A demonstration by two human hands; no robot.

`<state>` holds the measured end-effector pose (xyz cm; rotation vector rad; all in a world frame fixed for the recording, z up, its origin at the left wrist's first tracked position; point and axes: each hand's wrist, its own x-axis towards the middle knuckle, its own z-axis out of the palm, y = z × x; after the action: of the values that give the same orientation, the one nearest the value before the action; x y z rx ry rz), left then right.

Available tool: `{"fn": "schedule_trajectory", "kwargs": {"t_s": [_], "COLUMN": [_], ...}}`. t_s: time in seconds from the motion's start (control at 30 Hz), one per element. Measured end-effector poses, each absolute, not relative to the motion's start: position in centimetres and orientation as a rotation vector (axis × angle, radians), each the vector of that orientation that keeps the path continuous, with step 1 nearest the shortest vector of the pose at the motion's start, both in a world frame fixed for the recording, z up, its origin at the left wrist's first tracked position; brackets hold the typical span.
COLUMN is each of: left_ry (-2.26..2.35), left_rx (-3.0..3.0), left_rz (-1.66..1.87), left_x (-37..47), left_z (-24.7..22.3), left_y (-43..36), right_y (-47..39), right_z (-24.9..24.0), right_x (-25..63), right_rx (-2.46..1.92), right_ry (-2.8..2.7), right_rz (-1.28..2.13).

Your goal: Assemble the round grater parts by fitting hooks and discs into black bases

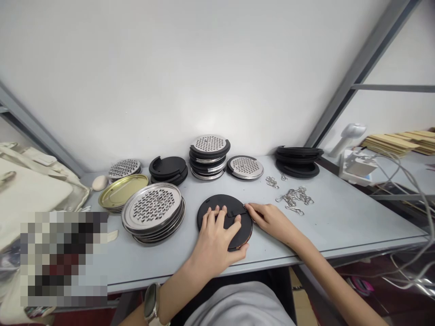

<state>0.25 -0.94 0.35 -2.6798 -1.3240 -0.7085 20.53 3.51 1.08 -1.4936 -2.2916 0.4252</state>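
A black round plastic case (224, 200) lies flat on the table in front of me, with a rectangular piece across its upper right part. My left hand (217, 237) holds it down, fingers spread over the top and thumb at the near right edge. At the case's right edge, my right hand (267, 219) is closed in a pinch on a small shiny metal clip, mostly hidden by the fingertips. Loose metal clips (295, 197) lie in a pile to the right, with a smaller group of clips (272, 182) behind.
Metal grater discs (152, 208) are stacked left, beside gold-coloured lids (123, 191). Behind stand black round holders (168, 168), a tall stack of graters in black holders (210, 156) and another grater (245, 166). More black holders (299, 168) sit back right. A handheld scanner (351, 136) stands far right.
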Motion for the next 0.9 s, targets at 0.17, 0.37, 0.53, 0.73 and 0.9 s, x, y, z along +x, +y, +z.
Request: {"fn": "schedule_trajectory", "kwargs": {"t_s": [0.17, 0.37, 0.53, 0.73, 0.9], "left_ry": [-1.303, -1.29, -1.287, -1.279, -1.274], "left_rx": [-2.693, -2.689, -2.688, -2.685, -2.679], "left_rz": [-0.701, -0.685, -0.671, -0.675, -0.692], "left_x": [0.13, 0.06, 0.01, -0.03, -0.05], "left_z": [0.38, 0.32, 0.24, 0.32, 0.36], "left_y": [-1.02, -1.13, -1.13, -1.01, -0.95], "right_y": [3.38, 3.34, 3.63, 3.65, 3.67], "right_z": [1.05, 0.87, 0.33, 0.23, 0.31], "right_x": [20.45, 20.53, 20.65, 20.78, 20.64], "right_rx": [-1.492, -1.462, -1.471, -1.466, -1.472], "right_ry": [-2.235, -2.226, -2.266, -2.278, -2.239], "right_rz": [0.441, 0.476, 0.438, 0.435, 0.468]}}
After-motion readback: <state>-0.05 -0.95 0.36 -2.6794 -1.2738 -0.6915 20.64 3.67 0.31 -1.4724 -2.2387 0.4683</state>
